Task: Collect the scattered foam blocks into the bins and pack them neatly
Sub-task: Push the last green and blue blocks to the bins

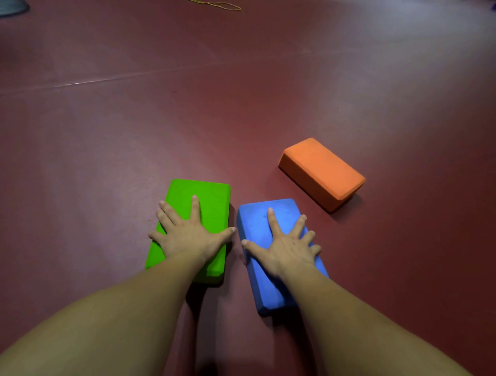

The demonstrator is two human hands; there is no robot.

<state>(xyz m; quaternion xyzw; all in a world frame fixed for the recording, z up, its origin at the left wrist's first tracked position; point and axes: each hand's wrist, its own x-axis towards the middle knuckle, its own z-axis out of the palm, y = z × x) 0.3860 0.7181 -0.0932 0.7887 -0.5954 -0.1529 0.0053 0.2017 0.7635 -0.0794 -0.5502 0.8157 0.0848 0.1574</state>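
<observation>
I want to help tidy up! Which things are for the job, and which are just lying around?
For the job: green block, under the left hand; blue block, under the right hand; orange block, untouched.
Just lying about: yellow string, far off; blurry grey thing, far left.

Yellow cord [237, 8], perhaps, on floor [107, 134]

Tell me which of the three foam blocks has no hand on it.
The orange block, lying alone on the floor to the right. The left hand rests flat on the green block and the right hand on the blue block.
</observation>
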